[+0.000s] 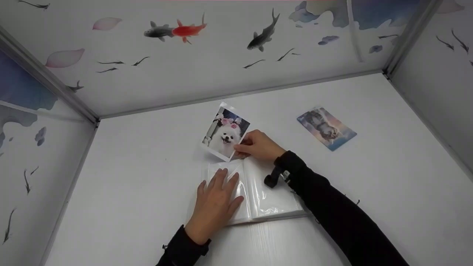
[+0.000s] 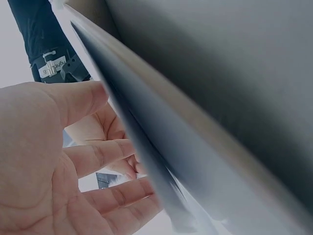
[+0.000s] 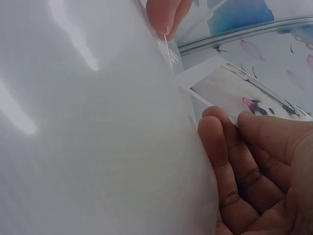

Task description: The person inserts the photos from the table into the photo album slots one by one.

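Observation:
A photo album point(image 1: 275, 197) lies spread on the table with glossy clear sleeves on its pages. My right hand point(image 1: 260, 146) pinches a white-bordered photo point(image 1: 226, 135) of a fluffy white dog by its lower right edge, between thumb and fingers. The photo is tilted just beyond the album's top edge. Across the left page rests my left hand point(image 1: 216, 203), its fingers spread and fairly straight. The right wrist view shows left-hand fingertips point(image 3: 167, 17) touching the edge of a clear sleeve near the photo's corner. In the left wrist view, a page edge hides some fingertips.
Another photo point(image 1: 327, 128), an animal against a blue and orange background, lies on the white table point(image 1: 125, 177) to the right of the album. Pale panels point(image 1: 221, 70) printed with fish and petals enclose the table at the back and both sides.

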Motion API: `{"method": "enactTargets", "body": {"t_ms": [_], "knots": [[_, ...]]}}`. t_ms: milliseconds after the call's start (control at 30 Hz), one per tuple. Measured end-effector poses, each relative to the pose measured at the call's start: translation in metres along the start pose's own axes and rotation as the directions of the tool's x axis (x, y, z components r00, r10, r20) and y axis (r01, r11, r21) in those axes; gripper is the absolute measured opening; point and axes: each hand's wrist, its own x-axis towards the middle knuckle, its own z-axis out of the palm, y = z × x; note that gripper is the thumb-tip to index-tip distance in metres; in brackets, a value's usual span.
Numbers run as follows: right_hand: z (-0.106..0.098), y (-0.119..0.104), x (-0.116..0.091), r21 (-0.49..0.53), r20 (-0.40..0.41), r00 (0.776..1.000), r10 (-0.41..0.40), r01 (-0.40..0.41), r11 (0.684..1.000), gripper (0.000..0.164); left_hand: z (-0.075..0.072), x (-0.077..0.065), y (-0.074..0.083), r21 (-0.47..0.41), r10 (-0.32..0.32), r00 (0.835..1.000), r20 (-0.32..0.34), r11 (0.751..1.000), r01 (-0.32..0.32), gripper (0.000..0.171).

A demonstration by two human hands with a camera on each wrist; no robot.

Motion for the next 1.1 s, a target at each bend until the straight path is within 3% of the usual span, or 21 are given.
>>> {"method": "enactTargets", "body": {"t_ms": [367,733,1100], "knots": [[-0.001,0.006,0.002,-0.020,0.029,1.000,-0.014,0.014,1.000,0.025,0.002,-0.001,0.000,0.001,0.016,0.999,-0.042,1.000,-0.016,0.057],[-0.007,0.010,0.000,-0.047,0.035,0.999,0.027,-0.026,0.999,0.023,0.002,-0.001,-0.001,-0.004,-0.001,1.000,-0.013,1.000,0.001,0.057],[-0.012,0.011,0.002,-0.174,0.018,0.996,0.084,-0.079,0.982,0.026,0.001,0.000,0.000,-0.018,-0.011,1.000,0.011,1.000,0.011,0.057]]}}
